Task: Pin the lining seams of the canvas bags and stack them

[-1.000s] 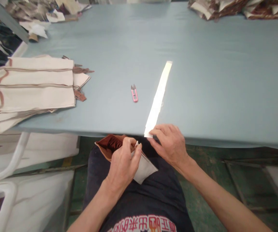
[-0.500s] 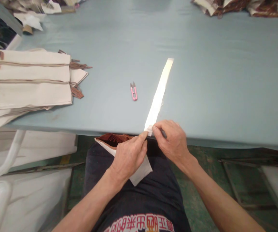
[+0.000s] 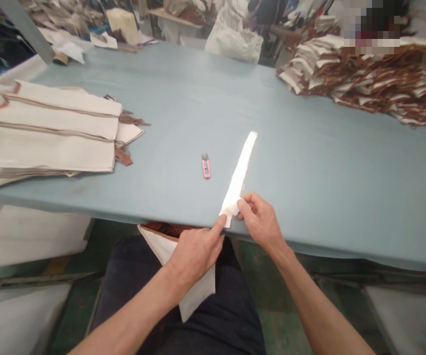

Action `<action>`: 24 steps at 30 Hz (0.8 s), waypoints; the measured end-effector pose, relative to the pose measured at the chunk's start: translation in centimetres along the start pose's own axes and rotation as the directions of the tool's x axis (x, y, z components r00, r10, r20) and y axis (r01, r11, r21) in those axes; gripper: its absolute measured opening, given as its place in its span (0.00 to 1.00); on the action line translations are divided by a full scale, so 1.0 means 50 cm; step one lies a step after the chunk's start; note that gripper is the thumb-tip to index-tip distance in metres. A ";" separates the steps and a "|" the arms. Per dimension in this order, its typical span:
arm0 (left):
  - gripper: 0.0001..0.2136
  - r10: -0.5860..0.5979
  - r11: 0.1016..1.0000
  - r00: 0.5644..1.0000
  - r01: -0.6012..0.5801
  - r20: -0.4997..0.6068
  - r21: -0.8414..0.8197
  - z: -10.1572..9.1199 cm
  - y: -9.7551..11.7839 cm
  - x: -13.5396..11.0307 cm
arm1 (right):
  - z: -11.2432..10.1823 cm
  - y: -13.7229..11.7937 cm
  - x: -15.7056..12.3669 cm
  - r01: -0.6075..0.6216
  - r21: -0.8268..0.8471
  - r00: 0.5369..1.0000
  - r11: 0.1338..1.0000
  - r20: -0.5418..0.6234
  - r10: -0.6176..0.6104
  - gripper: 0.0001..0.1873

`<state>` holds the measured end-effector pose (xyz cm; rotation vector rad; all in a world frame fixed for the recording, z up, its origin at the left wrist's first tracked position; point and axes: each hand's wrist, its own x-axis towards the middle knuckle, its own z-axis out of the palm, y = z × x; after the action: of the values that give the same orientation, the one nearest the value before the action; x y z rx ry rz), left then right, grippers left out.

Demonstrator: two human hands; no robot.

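Observation:
A long white strip [image 3: 240,170], bright with glare, lies slanted on the table with its lower end at the front edge. My right hand [image 3: 262,222] is closed, pinching a lifted flap at the strip's lower end between thumb and finger. Against that same end rests the thumb of my left hand [image 3: 196,254]; its other fingers curl under, gripping a cream fabric piece [image 3: 200,296] with a brown inside. This piece hangs over my lap below the table edge, partly hidden by the hand. Pink thread snips [image 3: 206,166] lie left of the strip.
Stacked cream fabric pieces [image 3: 57,148] with brown fringes lie at the left of the blue-green table [image 3: 320,182]. A large heap of cream and brown pieces [image 3: 364,79] is at the back right. Behind the far edge stands a white sack [image 3: 233,37].
My right thumb and finger have peeled a flap up and rightward from the strip's lower end. My left hand stays at that end. The view has tilted up, showing more of the far side.

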<state>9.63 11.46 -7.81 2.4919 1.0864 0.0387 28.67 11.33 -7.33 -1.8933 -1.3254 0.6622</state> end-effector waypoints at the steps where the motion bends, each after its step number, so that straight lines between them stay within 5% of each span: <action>1: 0.24 0.005 1.000 1.000 -0.005 0.005 0.016 -0.001 -0.001 0.003 | -0.001 0.000 0.003 -0.010 0.019 1.000 1.000 -0.001 0.010 0.15; 11: 0.24 0.100 0.994 0.993 -0.098 -0.060 0.040 0.027 -0.030 0.006 | -0.019 0.008 0.078 -0.023 0.151 0.984 0.988 -0.174 0.050 0.17; 17: 0.23 0.107 0.994 0.992 -0.107 -0.060 0.014 0.026 -0.029 0.007 | -0.067 0.005 0.211 0.057 0.160 0.952 0.985 -0.305 -0.005 0.11; 24: 0.23 0.085 0.995 0.991 -0.079 -0.100 0.065 0.024 -0.024 0.015 | -0.108 0.012 0.385 0.012 0.319 0.932 0.948 -0.348 0.105 0.09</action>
<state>9.56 12.29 -9.47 2.6136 1.0389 0.1625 39.59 27.89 -4.68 -1.6864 -0.8836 0.4850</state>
